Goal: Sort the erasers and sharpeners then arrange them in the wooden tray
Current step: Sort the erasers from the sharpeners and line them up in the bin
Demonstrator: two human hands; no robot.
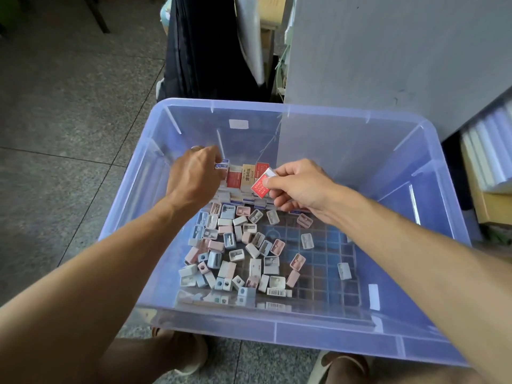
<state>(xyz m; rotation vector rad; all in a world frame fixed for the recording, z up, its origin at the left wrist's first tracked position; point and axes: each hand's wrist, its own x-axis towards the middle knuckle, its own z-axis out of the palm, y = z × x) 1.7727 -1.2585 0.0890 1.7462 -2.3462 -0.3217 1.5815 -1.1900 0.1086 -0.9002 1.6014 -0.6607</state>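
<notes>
Erasers (243, 180) in red, tan and blue-and-white wrappers stand in rows against the far side of a translucent blue bin (277, 332) on the floor. Right hand (300, 184) pinches a red-wrapped eraser (260, 185) between thumb and curled fingers, just above the rows. Left hand (194, 176) curls its fingers round a blue-and-white eraser (222, 164) at the rows' left end. Pastel sharpeners (238, 250) lie scattered loose nearer, mostly left of centre.

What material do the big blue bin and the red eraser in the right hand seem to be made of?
Blue bin: translucent plastic, glossy; the floor shows through its walls, and they reflect. Red eraser, pinched by the right hand: probably rubber in a printed paper sleeve; a white end shows beyond the red wrap.
</notes>
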